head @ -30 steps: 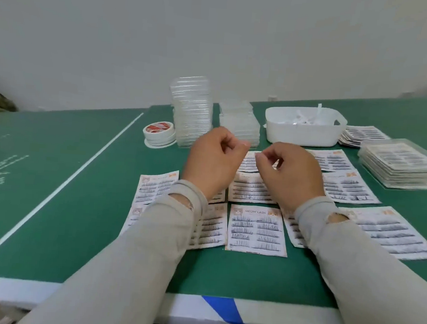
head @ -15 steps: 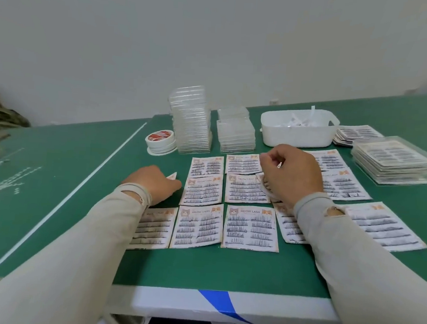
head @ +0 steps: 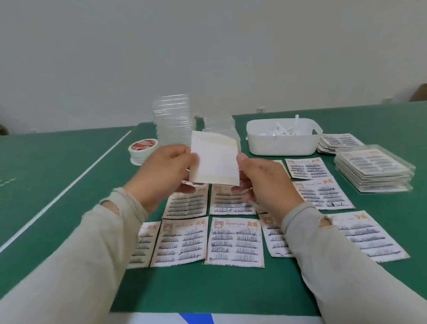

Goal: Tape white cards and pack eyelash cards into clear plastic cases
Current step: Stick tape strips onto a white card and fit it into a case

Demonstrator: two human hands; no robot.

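Holding white card (head: 215, 162), blank, yellowed.

Soft, even light — slight blur, edges bowed.

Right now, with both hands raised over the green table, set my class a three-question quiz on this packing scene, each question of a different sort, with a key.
1. True or false: the white card lies flat on the table.
2. Multiple choice: What stands directly right of the tape roll? A) the white bin B) the tall stack of clear cases C) the stack of packed cases
3. Fill in: the card printed MEOW LASH lies ____ the two forearms.

Key
1. False: the left hand and right hand hold it by its side edges, above the table.
2. B
3. between
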